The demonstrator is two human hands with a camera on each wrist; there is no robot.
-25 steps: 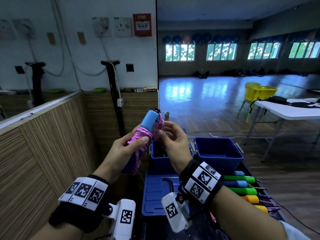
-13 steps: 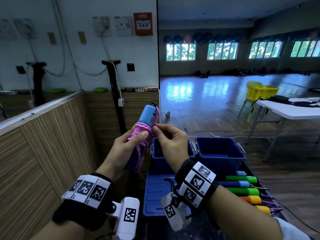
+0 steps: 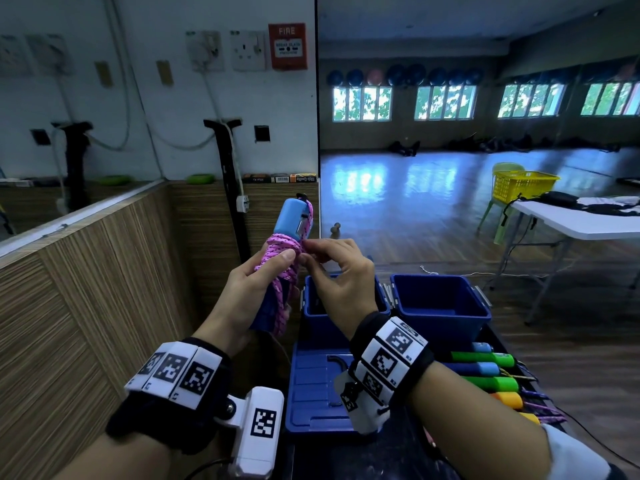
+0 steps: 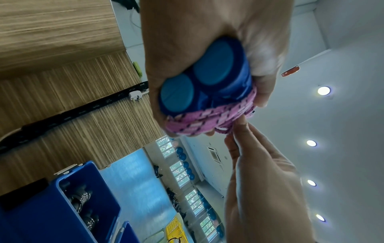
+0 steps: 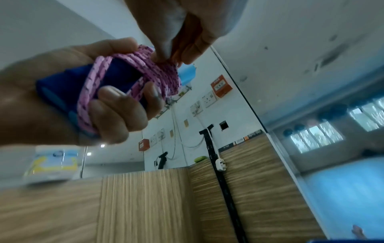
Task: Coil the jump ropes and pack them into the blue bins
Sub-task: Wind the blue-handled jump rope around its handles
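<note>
To my left the wood-panelled wall (image 3: 86, 306) runs close alongside my left hand (image 3: 249, 292), so there is little room that way. Directly below my right hand (image 3: 341, 282) the near blue bin (image 3: 311, 317) stands open, with dark rope already inside. The second blue bin (image 3: 440, 303) just beside it is open too. A blue lid (image 3: 311, 382) lies flat nearer me, and coloured rope handles (image 3: 485, 372) crowd the tabletop's right side.

Gym hall: exercise balls (image 3: 401, 76), polished wooden floor (image 3: 415, 216)
</note>
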